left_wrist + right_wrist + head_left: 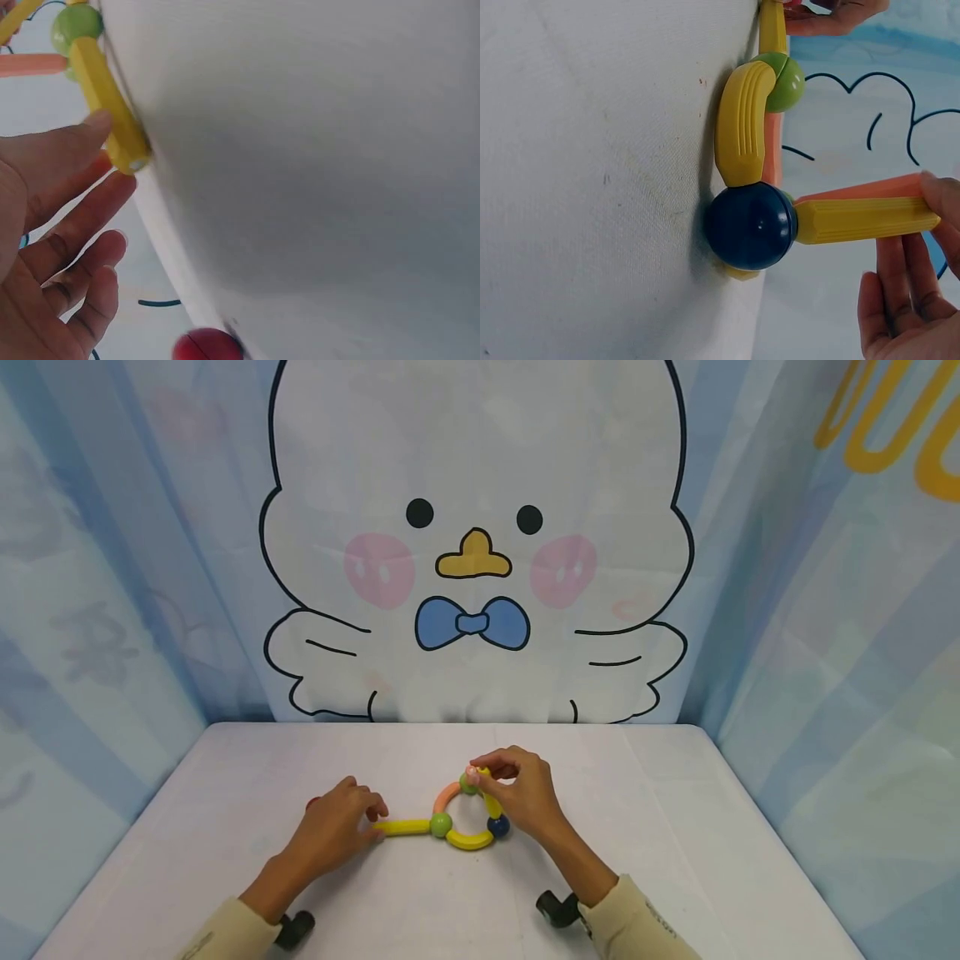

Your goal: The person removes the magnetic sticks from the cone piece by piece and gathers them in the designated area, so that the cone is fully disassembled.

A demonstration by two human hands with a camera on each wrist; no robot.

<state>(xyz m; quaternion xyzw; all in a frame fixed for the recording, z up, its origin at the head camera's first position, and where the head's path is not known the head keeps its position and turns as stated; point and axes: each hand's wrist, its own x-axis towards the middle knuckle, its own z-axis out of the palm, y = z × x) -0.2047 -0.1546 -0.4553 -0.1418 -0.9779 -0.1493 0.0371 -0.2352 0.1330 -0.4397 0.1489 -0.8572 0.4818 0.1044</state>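
A ring of magnetic toy pieces lies on the table. It has a dark blue ball [751,226], a near green ball [441,824], a far green ball [468,783], a curved yellow rod [469,841] and a curved orange rod [447,795]. My left hand [336,822] pinches the free end of a straight yellow rod [109,105] that sticks out from the near green ball. With thumb and fingers my right hand [525,787] holds together the raised tips of a yellow rod [866,220], rising from the blue ball, and an orange rod [862,187] behind it.
Beyond my left hand a red ball [206,345] sits on the white table [637,810], mostly hidden in the head view. A curtain with a cartoon chick [472,468] hangs behind the table's far edge. Dark wrist cameras [557,910] stick out near both sleeves.
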